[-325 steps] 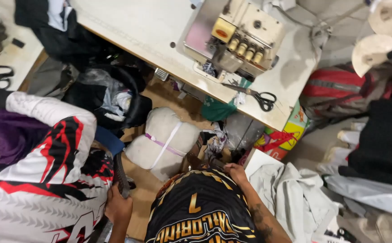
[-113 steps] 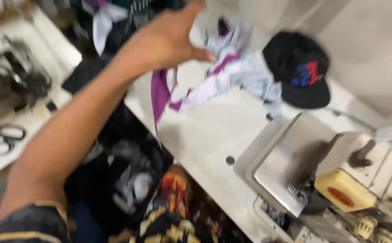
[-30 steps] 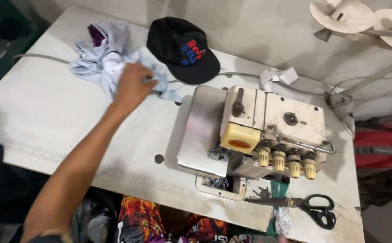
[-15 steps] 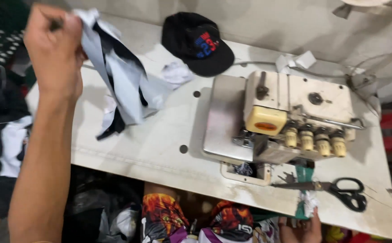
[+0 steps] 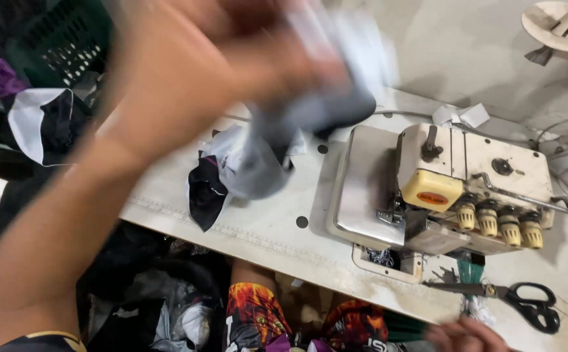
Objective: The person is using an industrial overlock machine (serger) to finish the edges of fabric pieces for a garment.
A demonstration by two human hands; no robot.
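My left hand [image 5: 225, 58] is raised close to the camera and badly blurred. It is closed on a bundle of grey, white and black fabric pieces [image 5: 251, 163], whose lower ends hang down onto the white sewing table [image 5: 251, 228]. Only the fingertips of my right hand [image 5: 463, 336] show at the bottom edge, by the table's front rim just below the black-handled scissors [image 5: 525, 303]. Whether they hold anything is hidden. A cream overlock sewing machine [image 5: 453, 189] stands on the right half of the table, to the right of the fabric.
A green plastic basket [image 5: 56, 39] and dark and white garments [image 5: 43, 124] lie off the table's left side. More clothes are piled under the table [image 5: 166, 306]. A thread stand disc [image 5: 561, 26] sits at top right. My patterned shorts [image 5: 258, 319] show below.
My left hand has swung right and up toward the camera with the fabric bundle, now over the table's middle. The black cap is hidden behind it. The view has shifted slightly.
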